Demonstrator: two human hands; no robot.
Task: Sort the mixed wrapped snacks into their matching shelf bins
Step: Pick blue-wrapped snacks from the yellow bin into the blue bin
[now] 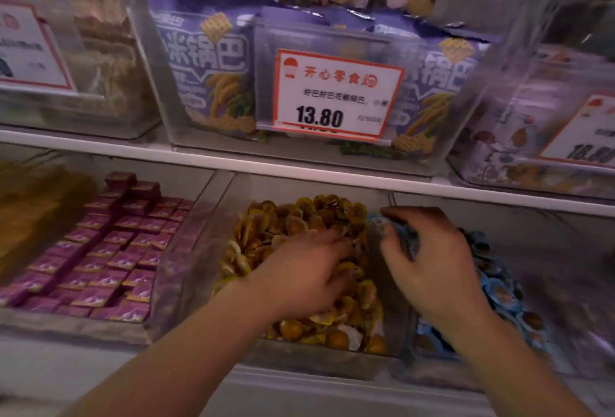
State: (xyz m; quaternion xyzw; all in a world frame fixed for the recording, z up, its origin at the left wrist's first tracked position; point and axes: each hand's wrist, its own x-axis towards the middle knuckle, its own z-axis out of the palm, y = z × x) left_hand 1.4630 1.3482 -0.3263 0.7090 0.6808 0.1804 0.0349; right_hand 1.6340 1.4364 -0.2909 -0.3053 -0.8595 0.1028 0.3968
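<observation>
Snack shop aisle: white shelf [299, 167] carrying clear plastic bins [206, 250] of loose wrapped snacks, purple snack bags [206, 64] stacked above, and red-bordered price tag [336, 93] reading 13.80 (similar tags on neighbouring bins).

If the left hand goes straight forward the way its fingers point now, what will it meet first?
The left hand points up and right across the yellow snacks. It would probably meet more of that pile first, then the clear wall toward the blue snacks. Depth is blurred.
</observation>
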